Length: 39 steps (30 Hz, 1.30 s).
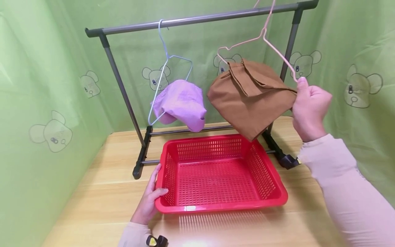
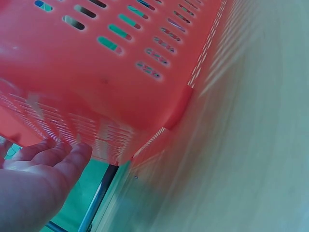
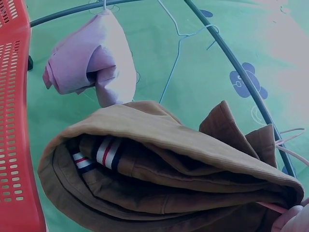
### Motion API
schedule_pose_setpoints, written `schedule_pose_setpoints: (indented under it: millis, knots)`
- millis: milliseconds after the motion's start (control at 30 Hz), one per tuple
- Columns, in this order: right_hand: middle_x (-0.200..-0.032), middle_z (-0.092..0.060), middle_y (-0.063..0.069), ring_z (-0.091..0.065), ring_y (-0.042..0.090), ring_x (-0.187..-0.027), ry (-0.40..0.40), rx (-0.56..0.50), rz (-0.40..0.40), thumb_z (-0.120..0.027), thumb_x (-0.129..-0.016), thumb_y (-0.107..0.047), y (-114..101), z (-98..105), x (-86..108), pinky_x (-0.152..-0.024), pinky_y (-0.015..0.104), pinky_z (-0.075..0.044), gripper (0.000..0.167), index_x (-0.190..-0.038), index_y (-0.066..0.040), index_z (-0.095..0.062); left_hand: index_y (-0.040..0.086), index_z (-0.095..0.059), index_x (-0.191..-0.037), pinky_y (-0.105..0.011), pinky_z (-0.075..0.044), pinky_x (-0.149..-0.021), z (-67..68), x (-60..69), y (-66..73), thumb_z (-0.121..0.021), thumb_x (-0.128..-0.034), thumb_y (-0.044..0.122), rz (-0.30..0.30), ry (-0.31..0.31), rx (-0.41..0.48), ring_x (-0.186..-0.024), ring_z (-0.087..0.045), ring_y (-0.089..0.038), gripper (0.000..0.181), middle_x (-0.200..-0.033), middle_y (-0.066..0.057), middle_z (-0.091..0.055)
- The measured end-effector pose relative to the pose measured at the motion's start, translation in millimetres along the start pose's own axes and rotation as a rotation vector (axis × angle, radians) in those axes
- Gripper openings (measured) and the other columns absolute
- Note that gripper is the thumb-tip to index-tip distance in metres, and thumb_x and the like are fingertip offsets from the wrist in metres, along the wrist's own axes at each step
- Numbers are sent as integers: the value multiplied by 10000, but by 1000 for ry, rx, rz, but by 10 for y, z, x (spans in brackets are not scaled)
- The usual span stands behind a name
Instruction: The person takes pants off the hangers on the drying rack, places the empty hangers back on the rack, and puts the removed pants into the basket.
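My right hand point(image 1: 311, 106) pinches the lower corner of a pink clothes hanger point(image 1: 279, 53) together with the edge of a brown cloth item point(image 1: 251, 97). The cloth drapes over the hanger's lower part; its exact kind is unclear. In the right wrist view, striped white, red and navy bands point(image 3: 108, 152) show inside its folds. On the left, my left hand point(image 1: 149, 199) grips the rim of a red plastic basket point(image 1: 222, 207), thumb over the inside and fingers along the outer wall. In the left wrist view, those fingers point(image 2: 72, 162) touch the slotted side.
A grey metal rack point(image 1: 200, 21) stands behind the basket. From its bar hangs a blue hanger point(image 1: 163, 68) bearing a folded light purple cloth point(image 1: 182, 101). The rack's black feet point(image 1: 142, 161) rest on the wooden table point(image 1: 105, 192). Green curtains point(image 1: 27, 103) surround the table.
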State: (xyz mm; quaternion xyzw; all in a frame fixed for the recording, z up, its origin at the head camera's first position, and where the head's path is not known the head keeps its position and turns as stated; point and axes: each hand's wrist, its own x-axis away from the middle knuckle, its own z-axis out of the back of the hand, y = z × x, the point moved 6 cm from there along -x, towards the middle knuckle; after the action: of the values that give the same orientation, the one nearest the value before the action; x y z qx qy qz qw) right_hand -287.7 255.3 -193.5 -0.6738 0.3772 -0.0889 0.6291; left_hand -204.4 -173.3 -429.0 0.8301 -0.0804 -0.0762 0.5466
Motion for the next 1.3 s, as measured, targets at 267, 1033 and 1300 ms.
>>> schedule_pose_setpoints:
  millis: [267, 1033, 1300]
  knots:
    - [-472, -390, -32, -321, 81, -468, 18, -51, -5, -666, -923, -253, 24, 44, -18, -385, 196, -205, 476, -533, -50, -483, 301, -124, -1550, -540, -425, -966, 2, 11, 2, -456, -880, -79, 2, 4, -4, -1268, -408, -447, 839, -1506, -265, -223]
    - [-449, -362, 12, -305, 107, -453, 36, -161, 37, -720, -884, -215, 92, 188, -18, -401, 195, -208, 517, -515, 16, -441, 297, -114, -1552, -555, -410, -975, 1, 15, -22, -476, -884, -61, -5, -4, 6, -1272, -396, -460, 839, -1502, -286, -206]
    - [-452, -382, 13, -311, 97, -425, 25, -184, 17, -720, -883, -217, 105, 219, -1, -380, 196, -209, 500, -530, 21, -457, 337, -119, -1544, -594, -368, -986, 17, 15, -32, -470, -899, -51, 5, 2, 34, -1312, -317, -508, 830, -1532, -236, -198]
